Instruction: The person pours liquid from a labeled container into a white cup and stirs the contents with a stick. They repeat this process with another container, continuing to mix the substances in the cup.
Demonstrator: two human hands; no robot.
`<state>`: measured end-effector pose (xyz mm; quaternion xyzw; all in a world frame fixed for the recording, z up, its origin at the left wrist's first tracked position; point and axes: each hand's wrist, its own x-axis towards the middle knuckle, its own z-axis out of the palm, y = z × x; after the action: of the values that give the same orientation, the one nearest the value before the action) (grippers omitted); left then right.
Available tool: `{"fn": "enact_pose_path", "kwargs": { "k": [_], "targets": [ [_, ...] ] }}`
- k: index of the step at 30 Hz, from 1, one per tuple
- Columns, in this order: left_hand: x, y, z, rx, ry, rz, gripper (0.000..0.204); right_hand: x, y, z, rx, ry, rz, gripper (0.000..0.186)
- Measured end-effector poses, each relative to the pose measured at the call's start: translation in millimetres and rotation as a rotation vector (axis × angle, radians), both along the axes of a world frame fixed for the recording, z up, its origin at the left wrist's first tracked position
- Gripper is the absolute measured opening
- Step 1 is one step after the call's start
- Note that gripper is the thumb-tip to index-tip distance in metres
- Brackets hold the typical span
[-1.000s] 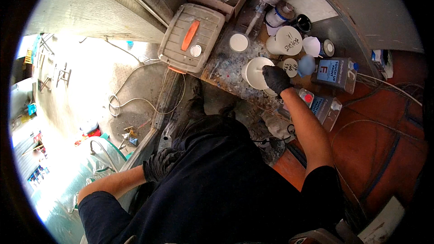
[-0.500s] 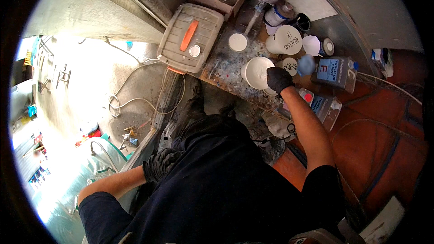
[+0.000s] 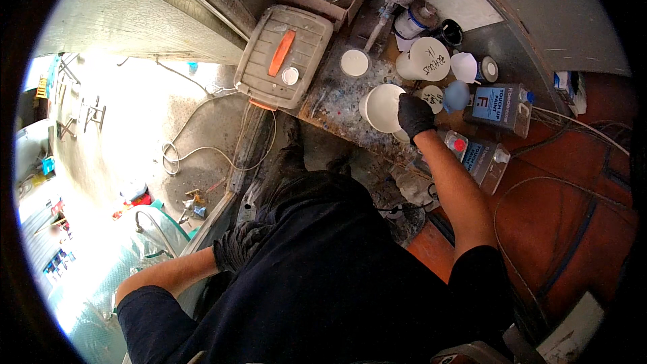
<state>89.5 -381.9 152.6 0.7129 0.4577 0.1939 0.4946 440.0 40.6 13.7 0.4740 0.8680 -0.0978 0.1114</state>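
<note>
Currently holding the black-gloved right hand (image 3: 416, 118) at the right edge of a round white plastic tub (image 3: 364, 109), just above and right of the frame's middle, on a paint-spattered brown workbench (image 3: 330, 104). Curled at the fingers, yet cannot tell from this angle whether pinching anything, with the fingertips hidden. Resting the black-gloved left hand (image 3: 239, 246), loosely bent, against dark clothing (image 3: 303, 263) in the lower left of centre; cannot tell whether gripping any cloth. Visible above the tub, towards upper centre: a flat white disc (image 3: 355, 63) and, further right, a larger white tub with dark handwriting (image 3: 412, 66). Right of the right hand: a rounded pale-blue object (image 3: 457, 95) and a rectangular dark container with a blue label and blue cap (image 3: 495, 109). Below that, near the right forearm: another blue-labelled rectangular container (image 3: 482, 162). At upper centre-left: a grimy grey plastic storage box with an orange handle (image 3: 306, 54), just below an open brown cardboard box (image 3: 317, 5).
</note>
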Motion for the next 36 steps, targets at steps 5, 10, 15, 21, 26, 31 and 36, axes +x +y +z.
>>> {"fn": "enact_pose_path", "kwargs": {
  "k": [5,10,15,21,26,31,36],
  "targets": [
    [0,8,5,0.000,0.017,0.010,0.047,15,4,-14,-0.181,0.088,0.192,0.017],
    [0,1,3,-0.006,0.028,0.028,0.050,4,3,-2,-0.027,-0.075,0.062,0.021],
    [-1,3,6,0.078,-0.008,-0.024,0.050,-8,-7,9,-0.187,0.105,0.112,0.020],
    [2,11,12,-0.002,-0.053,-0.023,0.046,-8,-4,17,-0.047,-0.051,0.054,0.016],
    [2,13,12,0.049,-0.065,-0.013,0.044,-12,-7,9,-0.141,0.021,0.094,0.015],
    [0,-5,-2,0.120,0.002,-0.021,0.046,-6,-5,17,-0.069,-0.075,0.044,0.016],
    [-2,4,11,0.124,0.048,-0.031,0.052,-13,-3,7,-0.109,0.045,0.044,0.017]
  ]
}}
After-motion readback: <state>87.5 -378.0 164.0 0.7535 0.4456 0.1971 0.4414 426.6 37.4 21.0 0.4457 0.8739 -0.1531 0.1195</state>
